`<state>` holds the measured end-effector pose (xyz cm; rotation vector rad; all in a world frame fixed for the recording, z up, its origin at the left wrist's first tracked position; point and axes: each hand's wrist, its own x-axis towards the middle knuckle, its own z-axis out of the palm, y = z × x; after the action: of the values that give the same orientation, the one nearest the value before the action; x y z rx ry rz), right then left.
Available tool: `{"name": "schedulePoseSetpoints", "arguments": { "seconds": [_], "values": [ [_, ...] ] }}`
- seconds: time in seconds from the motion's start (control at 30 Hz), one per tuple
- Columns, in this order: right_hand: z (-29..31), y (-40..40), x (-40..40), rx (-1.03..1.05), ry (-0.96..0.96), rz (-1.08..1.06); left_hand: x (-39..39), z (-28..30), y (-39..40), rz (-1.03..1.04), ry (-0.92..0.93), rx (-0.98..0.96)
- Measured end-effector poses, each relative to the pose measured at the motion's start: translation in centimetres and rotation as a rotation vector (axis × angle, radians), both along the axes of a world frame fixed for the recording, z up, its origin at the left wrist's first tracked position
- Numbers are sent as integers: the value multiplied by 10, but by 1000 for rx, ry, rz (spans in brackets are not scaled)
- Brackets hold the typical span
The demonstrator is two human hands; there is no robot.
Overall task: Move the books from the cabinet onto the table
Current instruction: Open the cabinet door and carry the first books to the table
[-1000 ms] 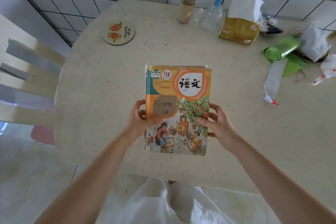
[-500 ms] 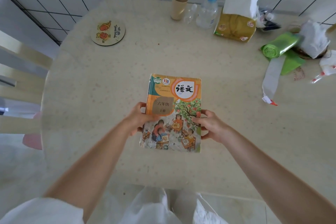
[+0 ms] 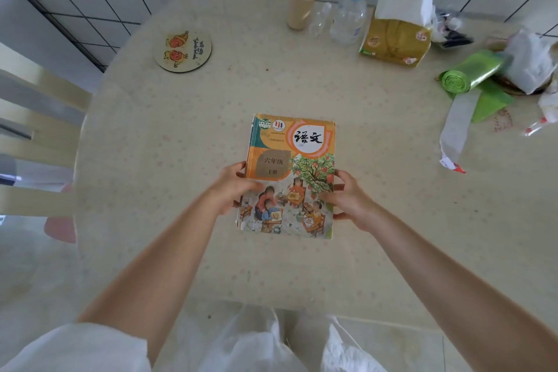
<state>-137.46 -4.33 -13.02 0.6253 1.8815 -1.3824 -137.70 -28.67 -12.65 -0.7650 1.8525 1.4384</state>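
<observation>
A stack of books (image 3: 297, 160), topped by an orange and green schoolbook with Chinese characters and a drawing of children under a tree, sits over the middle of the round beige table (image 3: 181, 136). My left hand (image 3: 234, 187) grips its left edge with the thumb on the cover. Gripping the right edge the same way is my right hand (image 3: 347, 199). Whether the stack rests on the tabletop or hangs just above it, I cannot tell. The cabinet is out of view.
At the back of the table stand a round coaster (image 3: 182, 50), a paper cup (image 3: 300, 6), a pump bottle (image 3: 350, 15) and a tissue pack (image 3: 395, 36). A green bag roll (image 3: 471, 72) and wrappers lie at the right. A chair (image 3: 36, 118) stands at the left.
The stack, held in both hands, has shifted further in over the table, and the camera has leaned forward with it. The grip of both hands is the same.
</observation>
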Motion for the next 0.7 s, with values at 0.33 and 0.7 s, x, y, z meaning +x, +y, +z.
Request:
{"name": "schedulePoseSetpoints", "arguments": {
  "seconds": [0.33,0.7],
  "values": [
    [15,-3,33,293,263,229,24,27,18,-215,329,-407],
    [62,-4,117,318,510,90,83,38,36,-336,650,-332]
  ]
}}
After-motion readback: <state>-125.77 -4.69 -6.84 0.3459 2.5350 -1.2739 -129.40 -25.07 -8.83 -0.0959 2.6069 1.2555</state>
